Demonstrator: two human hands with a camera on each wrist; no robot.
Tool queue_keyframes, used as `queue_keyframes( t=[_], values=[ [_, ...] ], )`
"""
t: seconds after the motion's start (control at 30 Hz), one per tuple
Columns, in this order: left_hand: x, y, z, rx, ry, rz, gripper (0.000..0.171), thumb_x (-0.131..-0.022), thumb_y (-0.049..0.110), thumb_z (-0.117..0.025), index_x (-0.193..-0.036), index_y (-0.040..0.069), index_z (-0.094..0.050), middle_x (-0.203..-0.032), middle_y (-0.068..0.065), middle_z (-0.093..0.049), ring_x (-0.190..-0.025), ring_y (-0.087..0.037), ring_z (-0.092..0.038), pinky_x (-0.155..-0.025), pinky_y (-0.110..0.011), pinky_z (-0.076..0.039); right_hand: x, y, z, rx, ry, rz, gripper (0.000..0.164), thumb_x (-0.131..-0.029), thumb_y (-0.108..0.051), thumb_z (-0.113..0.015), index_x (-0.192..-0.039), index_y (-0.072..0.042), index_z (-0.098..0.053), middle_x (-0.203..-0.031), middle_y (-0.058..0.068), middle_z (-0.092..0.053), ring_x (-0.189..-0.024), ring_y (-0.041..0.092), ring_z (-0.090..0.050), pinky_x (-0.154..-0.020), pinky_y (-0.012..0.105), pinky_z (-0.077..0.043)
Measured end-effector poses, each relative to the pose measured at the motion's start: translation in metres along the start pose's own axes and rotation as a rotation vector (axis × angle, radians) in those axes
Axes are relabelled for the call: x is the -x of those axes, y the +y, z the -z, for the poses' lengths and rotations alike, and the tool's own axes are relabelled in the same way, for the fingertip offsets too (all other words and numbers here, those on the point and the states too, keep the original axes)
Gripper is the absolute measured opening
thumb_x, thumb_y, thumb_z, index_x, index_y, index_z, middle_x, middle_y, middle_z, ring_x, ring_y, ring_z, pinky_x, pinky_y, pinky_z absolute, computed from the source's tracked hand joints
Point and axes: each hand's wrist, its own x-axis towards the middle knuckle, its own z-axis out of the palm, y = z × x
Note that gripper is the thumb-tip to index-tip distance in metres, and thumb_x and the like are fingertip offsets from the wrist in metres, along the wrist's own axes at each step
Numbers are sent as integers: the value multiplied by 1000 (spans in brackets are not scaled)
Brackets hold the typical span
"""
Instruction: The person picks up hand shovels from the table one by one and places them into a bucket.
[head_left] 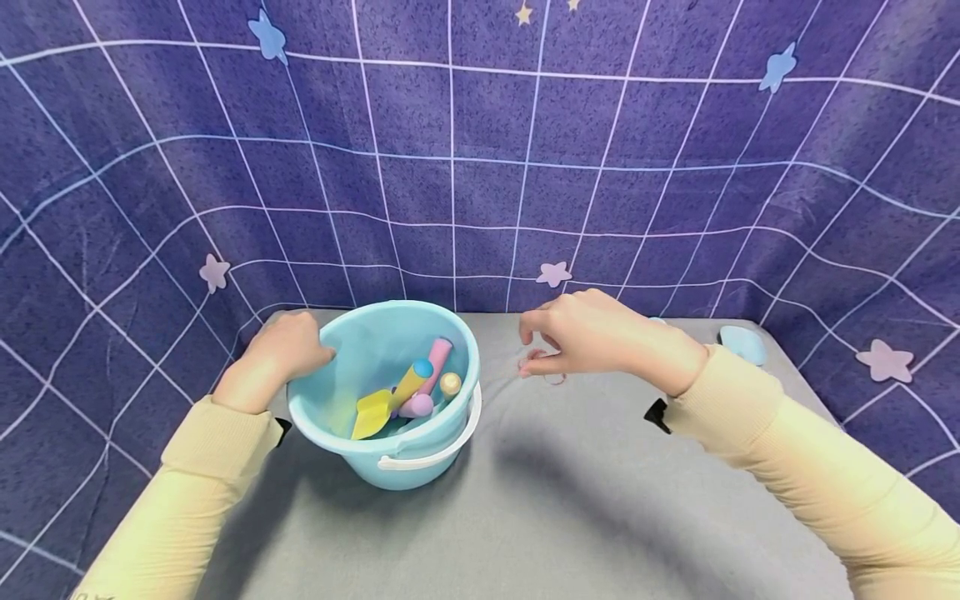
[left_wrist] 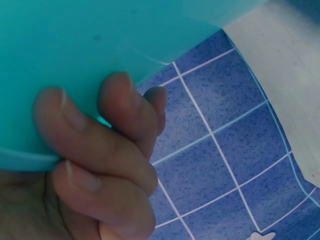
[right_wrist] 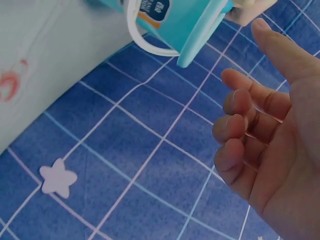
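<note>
My left hand (head_left: 283, 348) grips the rim of a light blue bucket (head_left: 358, 357) at its left side, and the bucket leans a little toward me. In the left wrist view the curled fingers (left_wrist: 107, 150) lie against the bucket's wall. Inside are a yellow toy shovel (head_left: 372, 413) with a blue handle end, a pink cylinder (head_left: 437, 358), a round-ended beige piece (head_left: 450, 384) and a purple rounded piece (head_left: 420, 406). My right hand (head_left: 581, 333) hovers to the right of the bucket, fingers loosely bent, holding nothing. The bucket's white handle (head_left: 431, 461) hangs down in front.
A grey cloth-covered table (head_left: 585, 500) lies beneath. Near its back right corner is a pale blue object (head_left: 742, 344); a bit of something blue (head_left: 657, 320) shows behind my right wrist. A reddish ring-like mark (head_left: 557, 379) is below my right hand. A purple gridded curtain (head_left: 487, 192) surrounds the table.
</note>
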Motion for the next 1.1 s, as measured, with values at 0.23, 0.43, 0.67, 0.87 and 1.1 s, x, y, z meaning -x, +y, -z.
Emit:
queue_keyframes(
  t=[0.23, 0.43, 0.67, 0.87, 1.1],
  values=[
    [0, 2, 0, -20, 14, -18, 24, -78, 23, -58, -62, 6, -53, -66, -12, -53, -64, -27, -53, -54, -36, -44, 27, 5, -4, 38, 86, -9, 29, -78, -50, -70, -84, -23, -60, -66, -14, -48, -51, 2, -40, -46, 24, -34],
    [0, 1, 0, -15, 18, -10, 24, -78, 23, -58, -63, 5, -54, -66, -12, -53, -64, -28, -53, -53, -36, -43, 45, 11, -11, 72, 199, 20, 30, -76, -45, -73, -84, -18, -61, -71, -8, -52, -55, 4, -43, -47, 24, -37],
    [0, 1, -1, 2, 5, 11, 23, -78, 23, -58, -66, 3, -55, -68, -13, -53, -66, -28, -53, -52, -35, -43, 63, 22, -28, 69, 307, 34, 26, -74, -36, -75, -83, -16, -62, -80, -4, -58, -67, 9, -54, -55, 29, -46],
    [1, 3, -1, -11, 12, -1, 24, -78, 23, -59, -65, 4, -55, -68, -13, -53, -66, -28, -53, -53, -36, -43, 80, 30, -47, 50, 326, -84, 25, -75, -33, -75, -85, -14, -62, -84, -4, -59, -71, 12, -56, -57, 33, -47],
    [2, 2, 0, -17, 16, -3, 25, -79, 23, -59, -64, 4, -55, -69, -13, -54, -67, -29, -53, -55, -37, -44, 99, 36, -71, 27, 337, -175, 22, -75, -26, -75, -88, -13, -64, -88, -1, -62, -76, 20, -62, -58, 38, -50]
  ],
)
